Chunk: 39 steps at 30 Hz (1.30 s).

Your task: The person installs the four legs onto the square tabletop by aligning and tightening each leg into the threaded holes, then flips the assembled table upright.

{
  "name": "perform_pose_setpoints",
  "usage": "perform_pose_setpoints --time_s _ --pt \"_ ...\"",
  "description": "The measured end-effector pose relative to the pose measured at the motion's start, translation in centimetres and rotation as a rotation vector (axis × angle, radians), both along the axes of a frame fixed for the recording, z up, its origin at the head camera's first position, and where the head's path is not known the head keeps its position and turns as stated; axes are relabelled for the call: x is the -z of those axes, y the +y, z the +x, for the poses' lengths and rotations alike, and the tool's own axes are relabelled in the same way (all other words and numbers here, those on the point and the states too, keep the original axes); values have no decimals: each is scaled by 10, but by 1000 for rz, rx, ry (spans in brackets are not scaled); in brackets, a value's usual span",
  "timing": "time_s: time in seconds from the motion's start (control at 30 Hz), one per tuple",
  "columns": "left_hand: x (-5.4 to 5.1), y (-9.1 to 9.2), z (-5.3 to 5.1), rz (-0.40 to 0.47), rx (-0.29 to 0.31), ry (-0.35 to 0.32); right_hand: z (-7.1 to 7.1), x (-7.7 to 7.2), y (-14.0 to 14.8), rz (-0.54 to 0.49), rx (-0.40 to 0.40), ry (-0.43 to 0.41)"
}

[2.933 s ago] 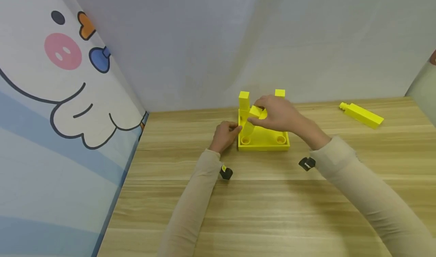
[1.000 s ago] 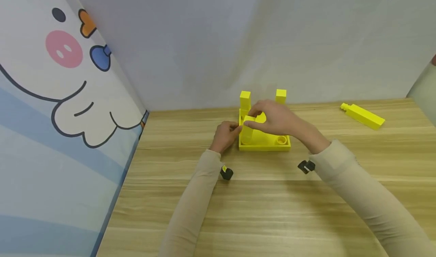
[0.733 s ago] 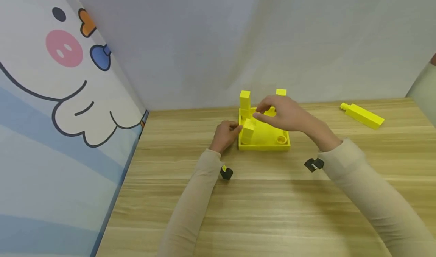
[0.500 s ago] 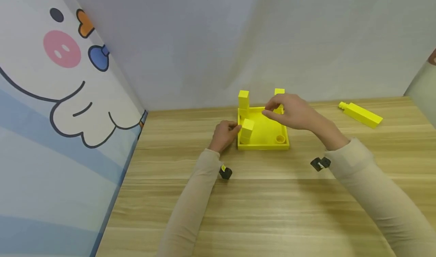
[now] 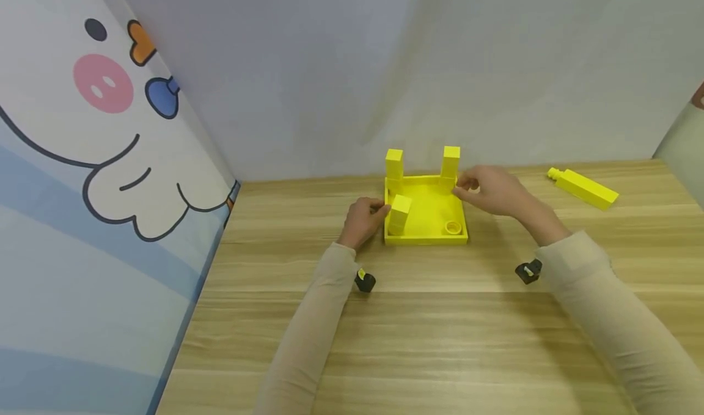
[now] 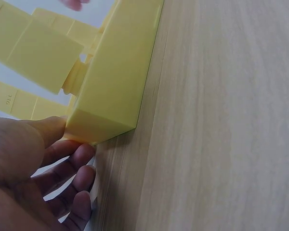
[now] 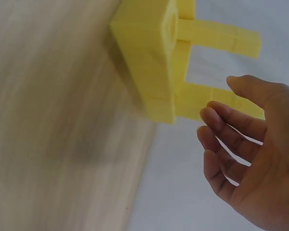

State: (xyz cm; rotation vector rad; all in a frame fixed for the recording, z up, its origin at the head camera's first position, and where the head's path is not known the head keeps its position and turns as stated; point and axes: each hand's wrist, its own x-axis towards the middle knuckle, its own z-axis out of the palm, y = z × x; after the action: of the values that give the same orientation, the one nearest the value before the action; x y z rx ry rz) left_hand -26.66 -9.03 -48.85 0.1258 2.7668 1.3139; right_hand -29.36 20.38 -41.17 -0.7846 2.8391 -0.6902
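A shallow, square yellow base lies on the tabletop, with square-section posts standing at three corners. Its front-right corner has a round socket. The front-left post leans a little, and in the left wrist view part of its narrow end shows above the base. My left hand pinches the base's left edge between thumb and fingers. Beside the right edge, close to the rear-right post, my right hand hovers with relaxed, slightly bent fingers. The right wrist view shows nothing in that hand.
A loose yellow post with a narrow knobbed end lies on the wooden table at the right. Behind the base rises a pale grey wall. A panel with cartoon prints borders the left side.
My right hand lowered the front-left post onto its corner, let go, then moved right past the base's edge. My left hand has stayed on the left edge.
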Motion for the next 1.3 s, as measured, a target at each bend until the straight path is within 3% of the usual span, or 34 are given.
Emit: perform_pose_setpoints --time_s 0.3,0.57,0.77,1.1,1.3 --pt "0 0 0 -20 -3 -2 -7 23 5 40 47 -69" --pt "1 2 0 -15 -4 -6 -12 42 4 57 95 -75" --pt "1 0 1 -7 6 4 -10 44 0 11 140 -100" --pt "4 0 2 -21 32 82 -7 41 -4 -29 222 -180" --pt "4 0 1 -16 25 69 -9 41 -3 -34 236 -209"
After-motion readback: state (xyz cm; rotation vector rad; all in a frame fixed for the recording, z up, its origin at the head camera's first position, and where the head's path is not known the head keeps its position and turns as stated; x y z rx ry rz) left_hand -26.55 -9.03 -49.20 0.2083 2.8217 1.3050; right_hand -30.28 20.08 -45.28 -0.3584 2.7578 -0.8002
